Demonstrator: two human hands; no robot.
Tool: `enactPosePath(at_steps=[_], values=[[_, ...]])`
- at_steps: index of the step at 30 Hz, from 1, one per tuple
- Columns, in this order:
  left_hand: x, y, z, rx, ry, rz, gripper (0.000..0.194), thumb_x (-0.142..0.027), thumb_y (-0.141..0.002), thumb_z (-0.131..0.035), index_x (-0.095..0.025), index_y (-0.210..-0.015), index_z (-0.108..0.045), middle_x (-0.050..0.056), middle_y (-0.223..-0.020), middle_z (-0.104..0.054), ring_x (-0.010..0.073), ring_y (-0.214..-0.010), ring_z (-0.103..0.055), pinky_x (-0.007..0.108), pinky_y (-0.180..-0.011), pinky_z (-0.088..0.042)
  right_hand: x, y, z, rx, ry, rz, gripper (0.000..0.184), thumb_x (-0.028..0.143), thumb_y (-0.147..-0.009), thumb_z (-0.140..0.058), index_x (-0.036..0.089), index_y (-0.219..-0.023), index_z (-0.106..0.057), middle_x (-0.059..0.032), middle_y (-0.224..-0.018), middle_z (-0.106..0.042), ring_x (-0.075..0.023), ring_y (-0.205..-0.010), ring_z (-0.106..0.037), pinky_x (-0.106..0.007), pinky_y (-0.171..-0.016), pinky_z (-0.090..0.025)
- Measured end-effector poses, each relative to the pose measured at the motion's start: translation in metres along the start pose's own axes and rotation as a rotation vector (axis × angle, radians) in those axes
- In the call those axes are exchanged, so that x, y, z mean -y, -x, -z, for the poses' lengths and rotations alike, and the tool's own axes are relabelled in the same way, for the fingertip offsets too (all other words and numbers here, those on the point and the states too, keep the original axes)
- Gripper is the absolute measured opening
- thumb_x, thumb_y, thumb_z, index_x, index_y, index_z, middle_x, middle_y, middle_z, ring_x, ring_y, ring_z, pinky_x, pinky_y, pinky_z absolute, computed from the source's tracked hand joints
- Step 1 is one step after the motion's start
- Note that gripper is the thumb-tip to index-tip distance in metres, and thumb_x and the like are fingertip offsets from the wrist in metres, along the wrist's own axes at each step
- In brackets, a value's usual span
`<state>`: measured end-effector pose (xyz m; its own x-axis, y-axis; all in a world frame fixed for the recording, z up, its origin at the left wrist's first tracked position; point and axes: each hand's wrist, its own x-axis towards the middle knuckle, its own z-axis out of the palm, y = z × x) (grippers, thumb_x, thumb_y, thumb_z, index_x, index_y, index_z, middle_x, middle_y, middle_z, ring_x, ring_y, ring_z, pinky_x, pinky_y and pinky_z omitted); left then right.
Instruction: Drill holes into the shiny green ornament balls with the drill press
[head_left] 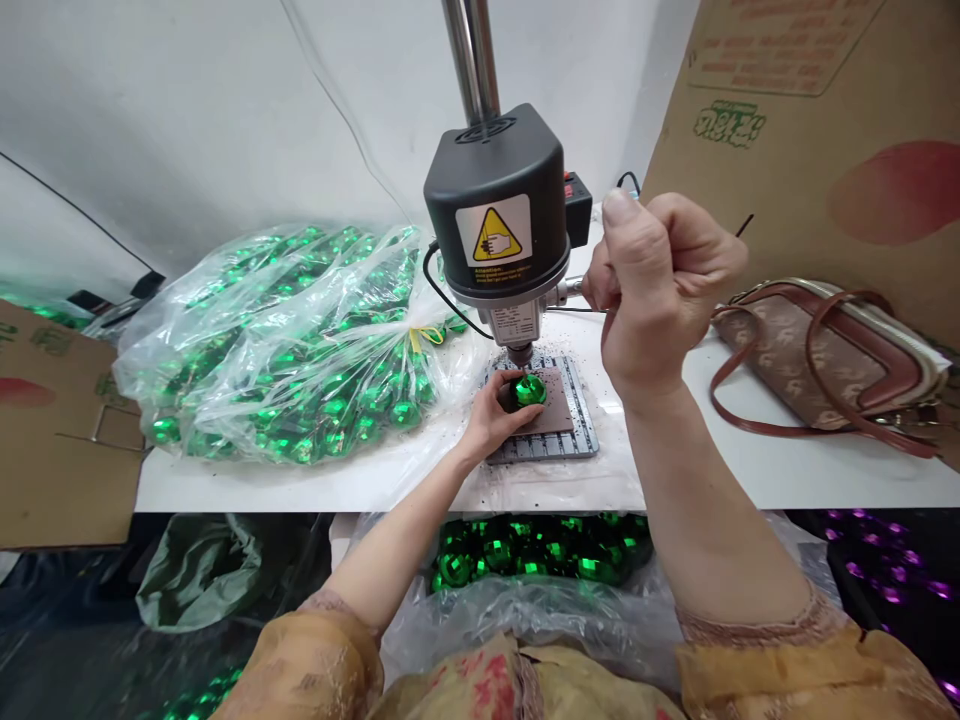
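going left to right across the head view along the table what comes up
cardboard sheet → clear plastic bag of green baubles → left hand → green bauble → right hand → brown patterned handbag

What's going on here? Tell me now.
A person's left hand holds a green mirrored ball ornament on a brown pad under the chuck of a bench drill press. The right hand grips the drill's side lever. A plastic bag of matching ornaments sits on the table; more lie below it.
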<state>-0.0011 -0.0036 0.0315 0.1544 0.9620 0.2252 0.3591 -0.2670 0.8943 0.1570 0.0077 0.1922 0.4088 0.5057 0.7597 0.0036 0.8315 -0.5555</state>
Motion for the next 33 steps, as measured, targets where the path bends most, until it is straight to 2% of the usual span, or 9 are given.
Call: enactPosePath(at_steps=[4, 7, 12, 17, 26, 33], values=[[0.007, -0.001, -0.001, 0.021, 0.092, -0.033, 0.054, -0.042, -0.073, -0.083, -0.018, -0.116, -0.060, 0.008, -0.110, -0.072, 0.0249, -0.105, -0.070, 0.041, -0.095, -0.057, -0.001, 0.007, 0.000, -0.043, -0.030, 0.051, 0.050, 0.035, -0.090, -0.059, 0.020, -0.057, -0.025, 0.0052, -0.049, -0.025, -0.0038, -0.042, -0.029, -0.028, -0.044, -0.025], [0.009, 0.000, -0.001, 0.026, 0.109, -0.041, 0.058, -0.047, -0.072, -0.083, -0.018, -0.116, -0.060, 0.009, -0.109, -0.072, 0.0260, -0.105, -0.069, 0.043, -0.096, -0.056, -0.004, 0.013, 0.000, -0.063, -0.044, 0.122, 0.053, 0.033, -0.091, -0.058, 0.020, -0.058, -0.019, 0.0056, -0.049, -0.020, -0.0026, -0.040, -0.028, -0.025, -0.042, -0.023], [0.009, 0.000, -0.001, 0.028, 0.118, -0.044, 0.060, -0.050, -0.072, -0.083, -0.018, -0.117, -0.060, 0.009, -0.109, -0.072, 0.0268, -0.105, -0.069, 0.044, -0.097, -0.056, -0.010, 0.020, 0.002, -0.053, -0.186, 0.200, 0.054, 0.023, -0.089, -0.058, 0.017, -0.057, -0.016, 0.0054, -0.050, -0.018, -0.0014, -0.039, -0.026, -0.024, -0.043, -0.020], [0.011, 0.001, -0.001, 0.022, 0.117, -0.056, 0.060, -0.052, -0.072, -0.083, -0.019, -0.117, -0.060, 0.009, -0.110, -0.071, 0.0277, -0.107, -0.068, 0.046, -0.098, -0.055, -0.017, 0.024, 0.006, -0.042, -0.200, 0.257, 0.054, 0.024, -0.088, -0.059, 0.017, -0.057, -0.015, 0.0059, -0.048, -0.017, -0.0019, -0.039, -0.022, -0.026, -0.042, -0.018], [0.011, 0.001, -0.001, 0.029, 0.140, -0.052, 0.062, -0.053, -0.071, -0.083, -0.018, -0.118, -0.059, 0.010, -0.110, -0.071, 0.0273, -0.104, -0.069, 0.045, -0.096, -0.055, -0.025, 0.035, 0.014, -0.034, -0.169, 0.331, 0.051, 0.017, -0.084, -0.059, 0.016, -0.052, -0.020, 0.0058, -0.045, -0.025, -0.0027, -0.039, -0.026, -0.024, -0.041, -0.020], [0.010, 0.002, -0.002, 0.023, 0.153, -0.062, 0.061, -0.051, -0.072, -0.083, -0.018, -0.118, -0.059, 0.010, -0.111, -0.071, 0.0267, -0.106, -0.069, 0.044, -0.098, -0.055, -0.028, 0.040, 0.019, -0.008, -0.147, 0.337, 0.049, 0.017, -0.082, -0.058, 0.017, -0.053, -0.019, 0.0061, -0.045, -0.024, -0.0034, -0.039, -0.025, -0.025, -0.041, -0.026]])
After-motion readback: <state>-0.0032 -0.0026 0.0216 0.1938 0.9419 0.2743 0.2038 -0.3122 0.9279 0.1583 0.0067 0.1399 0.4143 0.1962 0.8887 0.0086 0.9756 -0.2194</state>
